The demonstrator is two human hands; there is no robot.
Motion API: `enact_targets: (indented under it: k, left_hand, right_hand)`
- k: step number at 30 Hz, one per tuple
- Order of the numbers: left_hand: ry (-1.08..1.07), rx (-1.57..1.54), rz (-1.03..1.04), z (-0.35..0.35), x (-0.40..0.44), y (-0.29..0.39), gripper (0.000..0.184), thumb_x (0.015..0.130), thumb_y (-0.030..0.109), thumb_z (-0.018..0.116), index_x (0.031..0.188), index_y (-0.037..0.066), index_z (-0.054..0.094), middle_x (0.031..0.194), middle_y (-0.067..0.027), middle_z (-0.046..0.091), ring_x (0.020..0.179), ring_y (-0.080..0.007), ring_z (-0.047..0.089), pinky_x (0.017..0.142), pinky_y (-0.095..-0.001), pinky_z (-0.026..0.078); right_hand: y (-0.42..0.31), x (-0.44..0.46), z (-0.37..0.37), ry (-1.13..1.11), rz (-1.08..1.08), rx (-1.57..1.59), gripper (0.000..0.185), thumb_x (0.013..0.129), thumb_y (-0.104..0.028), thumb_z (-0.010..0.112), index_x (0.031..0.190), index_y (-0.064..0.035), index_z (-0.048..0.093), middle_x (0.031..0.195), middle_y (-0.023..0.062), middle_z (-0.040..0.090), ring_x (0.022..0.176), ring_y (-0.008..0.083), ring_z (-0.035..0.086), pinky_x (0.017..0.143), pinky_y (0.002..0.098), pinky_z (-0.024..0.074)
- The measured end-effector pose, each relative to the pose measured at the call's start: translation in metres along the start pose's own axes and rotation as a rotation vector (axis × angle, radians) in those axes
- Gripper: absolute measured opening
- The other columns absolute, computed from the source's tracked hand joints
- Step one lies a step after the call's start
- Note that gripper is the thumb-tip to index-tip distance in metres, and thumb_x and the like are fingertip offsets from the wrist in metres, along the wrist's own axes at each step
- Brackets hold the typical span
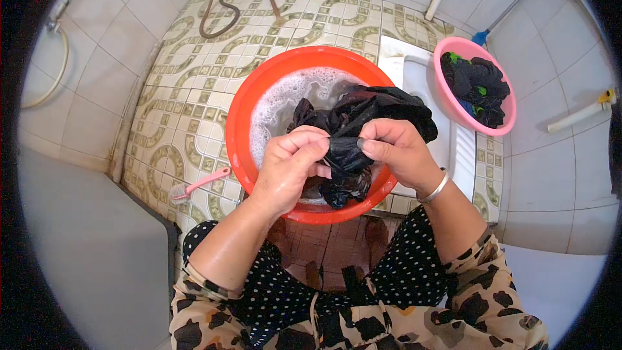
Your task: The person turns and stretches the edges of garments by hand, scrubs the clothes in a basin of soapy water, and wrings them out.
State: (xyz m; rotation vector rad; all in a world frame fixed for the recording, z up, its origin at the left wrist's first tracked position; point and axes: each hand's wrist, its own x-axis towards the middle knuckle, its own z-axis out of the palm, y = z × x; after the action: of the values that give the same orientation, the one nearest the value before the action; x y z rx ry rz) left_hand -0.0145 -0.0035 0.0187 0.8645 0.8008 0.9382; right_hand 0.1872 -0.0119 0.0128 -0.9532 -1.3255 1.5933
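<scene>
A black wet garment (382, 107) is held up over a red basin (241, 136) of sudsy water (275, 100). My left hand (291, 159) pinches the cloth between thumb and fingers at its near edge. Close by on the right, my right hand (398, 149) pinches the same cloth, and a short stretch of fabric spans the two grips. Part of the garment hangs down toward the basin's near side, and its far part drapes over the right rim. A silver bangle (434, 186) circles my right wrist.
A pink basin (443, 94) with dark clothes stands at the right by a white squat toilet (463, 155). Left of the red basin lies a pink scrubbing brush (202, 183). A brown hose (227, 10) curls on the patterned tiles; a blue-ended brush (481, 37) leans at the wall.
</scene>
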Motion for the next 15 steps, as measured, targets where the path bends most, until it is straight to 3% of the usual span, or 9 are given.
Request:
enact_targets:
  k: [8,15]
  left_hand:
    - [-0.081,-0.020,-0.014,-0.0018,-0.0006,0.0003,0.015,0.083,0.011,0.055,0.092,0.000,0.059,0.097,-0.0036,0.055,0.081,-0.0137,0.055,0.058,-0.0282,0.050]
    - [-0.064,0.028,0.043,-0.0069,0.0006,-0.0027,0.014,0.082,0.011,0.056,0.092,0.001,0.059,0.097,-0.0036,0.055,0.084,-0.0134,0.054,0.072,-0.0288,0.046]
  right_hand:
    - [0.0004,-0.0004,-0.0006,-0.044,-0.004,0.113,0.014,0.079,-0.016,0.062,0.080,-0.0037,0.055,0.073,-0.0043,0.052,0.067,0.0036,0.045,0.063,0.0189,0.0382]
    - [-0.0015,-0.0003,-0.0076,-0.155,-0.005,-0.043,0.016,0.079,-0.014,0.063,0.085,-0.0025,0.054,0.079,-0.0025,0.053,0.072,0.0044,0.050,0.063,0.0189,0.0440]
